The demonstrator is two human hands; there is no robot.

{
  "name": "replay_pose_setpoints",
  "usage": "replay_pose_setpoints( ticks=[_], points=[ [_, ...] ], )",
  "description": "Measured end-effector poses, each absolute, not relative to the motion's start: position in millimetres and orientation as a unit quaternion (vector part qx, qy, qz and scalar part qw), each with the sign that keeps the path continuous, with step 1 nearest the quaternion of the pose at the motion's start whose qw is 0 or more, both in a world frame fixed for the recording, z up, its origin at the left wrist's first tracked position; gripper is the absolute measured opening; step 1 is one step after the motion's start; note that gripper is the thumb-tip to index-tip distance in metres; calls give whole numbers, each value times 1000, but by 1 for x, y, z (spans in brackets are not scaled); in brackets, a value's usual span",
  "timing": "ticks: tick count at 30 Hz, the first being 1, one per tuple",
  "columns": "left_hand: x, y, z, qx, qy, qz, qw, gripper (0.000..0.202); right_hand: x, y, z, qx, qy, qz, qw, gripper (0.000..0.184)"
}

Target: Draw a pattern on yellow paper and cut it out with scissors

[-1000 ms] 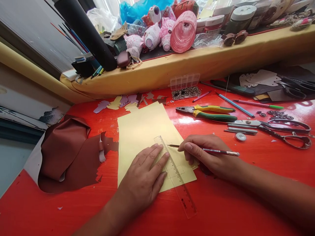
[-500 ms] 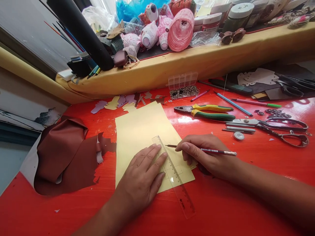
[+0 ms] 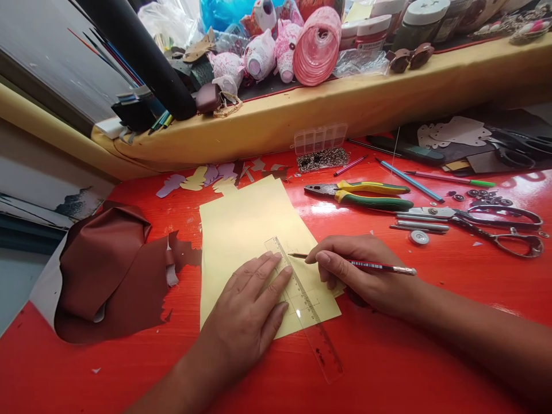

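Note:
My left hand [image 3: 245, 305] lies flat with its fingers spread, pressing a clear plastic ruler [image 3: 322, 345] onto a pale yellow sheet of paper [image 3: 245, 230]. The ruler slants across the sheet's lower part and runs past its edge onto the red table [image 3: 388, 339]. My right hand [image 3: 349, 270] grips a striped pencil [image 3: 382, 267], with the tip resting close to the ruler's upper edge. Faint drawn lines show on the paper beneath the ruler.
To the left lies a torn brown leather sheet [image 3: 107, 276]. Paper cutouts [image 3: 202, 179] sit beyond the yellow sheet. Green-and-yellow pliers [image 3: 366, 198] and metal scissors [image 3: 495, 224] lie to the right. A yellow-edged shelf [image 3: 276, 129] holding jars and crafts runs along the back.
The whole scene has shifted slightly left and up in the view. Both hands keep their places on the ruler and paper, and the pencil tip stays by the ruler.

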State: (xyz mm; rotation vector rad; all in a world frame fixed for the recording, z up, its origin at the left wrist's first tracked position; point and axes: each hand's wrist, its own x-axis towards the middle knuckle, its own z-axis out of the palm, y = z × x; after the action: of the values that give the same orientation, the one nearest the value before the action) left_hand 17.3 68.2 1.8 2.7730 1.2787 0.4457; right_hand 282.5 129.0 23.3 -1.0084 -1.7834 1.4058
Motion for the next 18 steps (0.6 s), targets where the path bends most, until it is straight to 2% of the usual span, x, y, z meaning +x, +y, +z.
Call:
replay_pose_setpoints(
  ticks=[18],
  points=[
    [18,69,2,901,409,145,23,48,282,130,20,-399,-682,532,306,30]
  ],
)
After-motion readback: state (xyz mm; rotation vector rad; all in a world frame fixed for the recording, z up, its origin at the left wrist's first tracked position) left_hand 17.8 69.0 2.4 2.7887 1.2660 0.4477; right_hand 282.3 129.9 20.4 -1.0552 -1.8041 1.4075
